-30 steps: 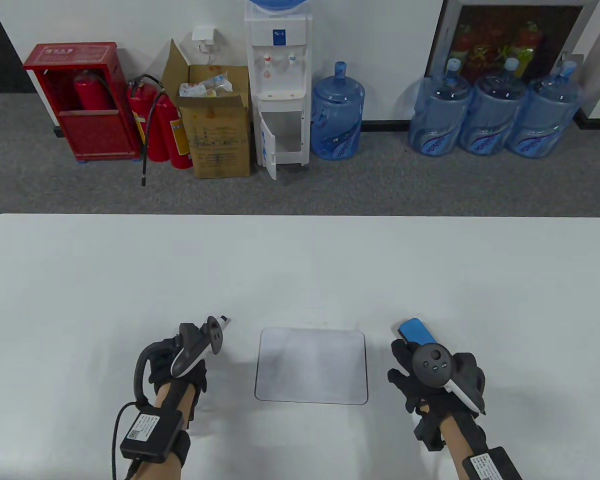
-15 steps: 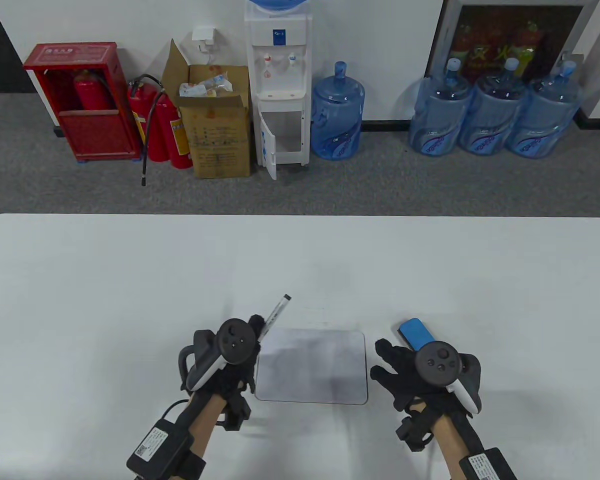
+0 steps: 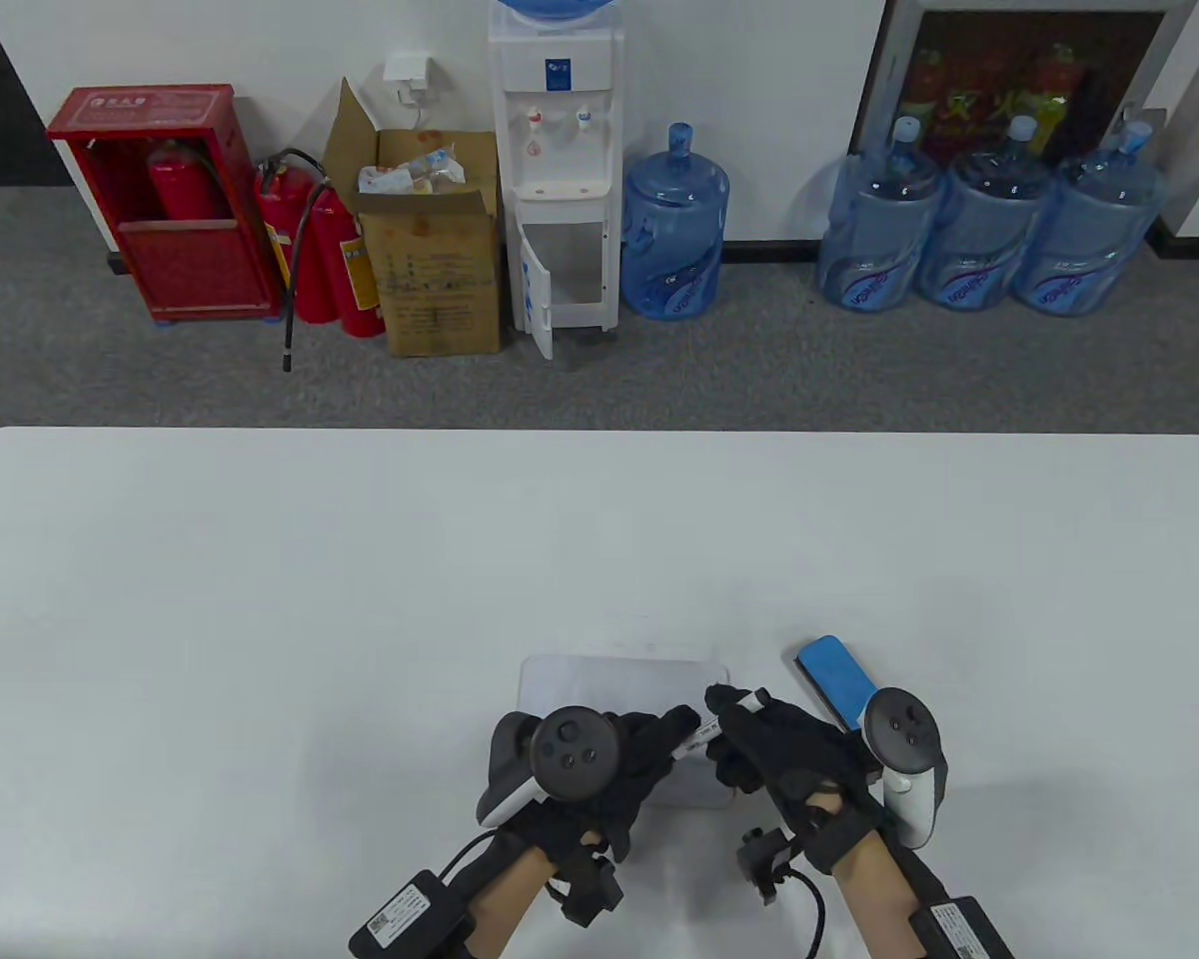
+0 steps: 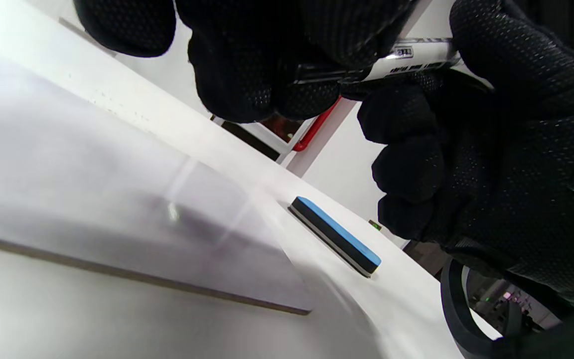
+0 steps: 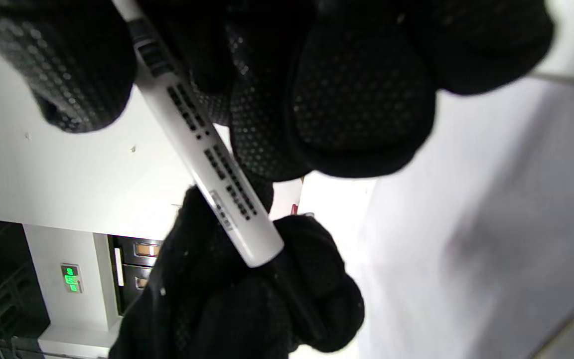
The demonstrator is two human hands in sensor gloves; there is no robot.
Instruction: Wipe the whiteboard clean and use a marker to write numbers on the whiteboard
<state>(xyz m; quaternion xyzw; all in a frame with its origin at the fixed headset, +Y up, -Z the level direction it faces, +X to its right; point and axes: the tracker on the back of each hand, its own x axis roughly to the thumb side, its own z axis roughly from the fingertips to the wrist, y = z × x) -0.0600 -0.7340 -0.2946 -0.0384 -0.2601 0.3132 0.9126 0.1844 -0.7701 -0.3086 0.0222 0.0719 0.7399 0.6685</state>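
Both gloved hands meet above the near right part of the small whiteboard [image 3: 614, 684], holding a white marker [image 3: 697, 737] between them. My left hand [image 3: 664, 741] grips the marker's dark end [image 4: 317, 76]. My right hand [image 3: 731, 711] is curled round the white printed barrel [image 5: 202, 149]. In the right wrist view the left hand [image 5: 247, 299] sits below the barrel's end. The board surface [image 4: 92, 189] looks wiped, with faint grey smears and no writing. A blue eraser [image 3: 834, 681] lies on the table just right of the board, also visible as the eraser [image 4: 337, 234] in the left wrist view.
The white table [image 3: 360, 559] stretches far and to both sides of the board. Beyond its far edge, on the floor, stand a water dispenser [image 3: 558, 170], water jugs [image 3: 984, 230], a cardboard box [image 3: 435, 250] and fire extinguishers [image 3: 320, 250].
My left hand carried the marker from left of the board to over its near right part. My right hand left the eraser's side, moved left and took hold of the marker barrel.
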